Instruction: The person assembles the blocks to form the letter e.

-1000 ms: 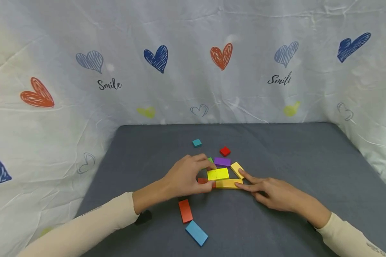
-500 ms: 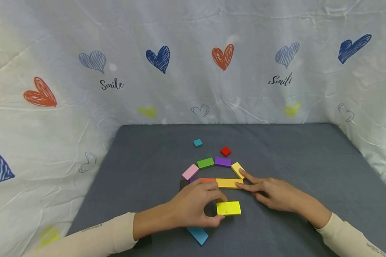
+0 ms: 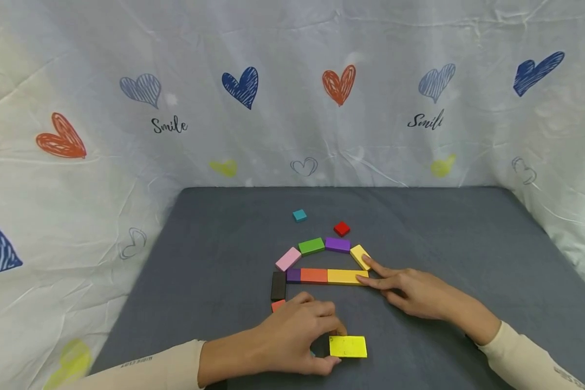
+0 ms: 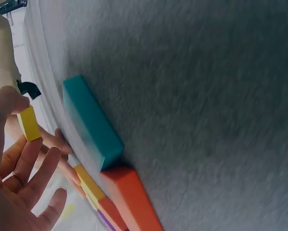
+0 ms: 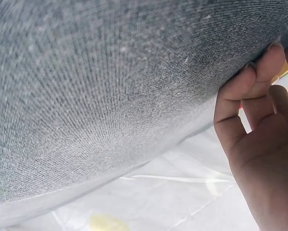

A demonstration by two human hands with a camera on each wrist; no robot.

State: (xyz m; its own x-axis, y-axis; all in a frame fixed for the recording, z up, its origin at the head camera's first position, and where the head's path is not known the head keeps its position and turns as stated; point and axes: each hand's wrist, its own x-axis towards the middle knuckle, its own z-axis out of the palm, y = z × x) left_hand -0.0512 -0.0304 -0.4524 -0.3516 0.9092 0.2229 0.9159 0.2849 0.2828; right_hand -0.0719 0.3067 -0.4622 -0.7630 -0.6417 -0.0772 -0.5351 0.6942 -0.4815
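My left hand [image 3: 297, 337] pinches a bright yellow block [image 3: 348, 346] between thumb and fingertips, near the front of the table; the left wrist view shows the same yellow block [image 4: 28, 123] above the cloth. Two fingers of my right hand [image 3: 416, 292] stretch out to touch a long golden-yellow block [image 3: 346, 277] and a pale yellow block [image 3: 358, 257]. An orange block [image 3: 314, 276] and a dark purple block [image 3: 294, 276] continue that straight row leftward. Pink [image 3: 288, 259], green [image 3: 311, 246] and purple [image 3: 338, 245] blocks curve above it.
A black block [image 3: 278, 286] runs down from the row's left end, followed by a red-orange block [image 4: 131, 197] and a blue block [image 4: 93, 122], mostly behind my left hand in the head view. Small teal [image 3: 299, 215] and red [image 3: 342, 228] blocks lie farther back on the grey cloth [image 3: 443, 227].
My left hand has carried the bright yellow block from above the straight row toward the table's front, uncovering the pink, green, dark purple and black blocks. My right hand stays in place.
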